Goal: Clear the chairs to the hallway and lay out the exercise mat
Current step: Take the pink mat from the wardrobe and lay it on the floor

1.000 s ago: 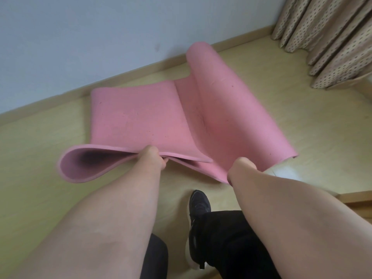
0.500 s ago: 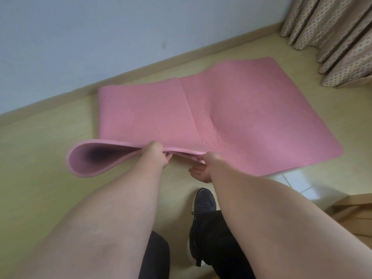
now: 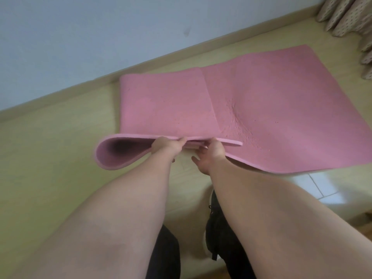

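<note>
Mat is lying on floor by the far wall, right half flat, left part still folded over itself w/ a loop bulging at near left. No chairs in view.

L hand is clamped on the near edge of the folded flap, fingers curled round it. R hand is just beside it, thumb touching the flap edge, other fingers spread loose under it; cannot tell if it is gripping. Hands are nearly together, small gap btwn.

Risks (judgement):
- Both hands are sitting at one spot on the near edge, so the far side of the flap is getting no support. Flipping from here is likely twisting the flap, landing it skewed or creased.
- Loop is looking springy; letting go early prob. means it curling back.
- Wrinkled patch near the fold is showing foam already stressed; hard yank could be deepening it.
- Mat sliding on smooth floor toward wall if pulled sideways.
- Shoe is close to the near edge; stepping fwd could be pinning or tripping.

Containers: none in view, nothing to log.
</note>
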A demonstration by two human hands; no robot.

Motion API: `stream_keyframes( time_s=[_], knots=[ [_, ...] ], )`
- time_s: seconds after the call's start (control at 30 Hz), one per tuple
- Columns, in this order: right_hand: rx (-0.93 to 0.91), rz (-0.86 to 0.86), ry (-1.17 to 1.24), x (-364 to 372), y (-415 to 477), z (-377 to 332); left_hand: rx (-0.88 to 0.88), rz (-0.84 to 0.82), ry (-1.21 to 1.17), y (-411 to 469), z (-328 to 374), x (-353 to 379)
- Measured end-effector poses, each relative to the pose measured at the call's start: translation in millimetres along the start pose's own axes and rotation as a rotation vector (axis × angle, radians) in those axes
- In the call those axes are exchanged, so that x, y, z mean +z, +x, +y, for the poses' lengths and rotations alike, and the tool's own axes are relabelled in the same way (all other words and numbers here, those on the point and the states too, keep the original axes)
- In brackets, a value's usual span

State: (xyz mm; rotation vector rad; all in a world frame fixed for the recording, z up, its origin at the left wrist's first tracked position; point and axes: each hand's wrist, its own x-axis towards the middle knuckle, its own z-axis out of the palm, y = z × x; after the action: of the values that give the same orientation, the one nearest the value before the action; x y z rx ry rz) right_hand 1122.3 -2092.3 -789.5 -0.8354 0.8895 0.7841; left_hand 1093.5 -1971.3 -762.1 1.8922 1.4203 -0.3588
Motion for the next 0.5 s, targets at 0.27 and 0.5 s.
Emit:
stream_keyframes(
  time_s=[0.27, 0.5],
  knots=[
    [-0.023, 0.055, -0.039, 5.6, -6.4, 8.7, 0.667, 0.360, 0.636, 6.7, -28.7, 2.4],
    [-0.025, 0.101, -0.136, 7.4, -7.1, 16.4, 0.413, 0.278, 0.628, 29.6, -40.2, 6.1]
  ],
)
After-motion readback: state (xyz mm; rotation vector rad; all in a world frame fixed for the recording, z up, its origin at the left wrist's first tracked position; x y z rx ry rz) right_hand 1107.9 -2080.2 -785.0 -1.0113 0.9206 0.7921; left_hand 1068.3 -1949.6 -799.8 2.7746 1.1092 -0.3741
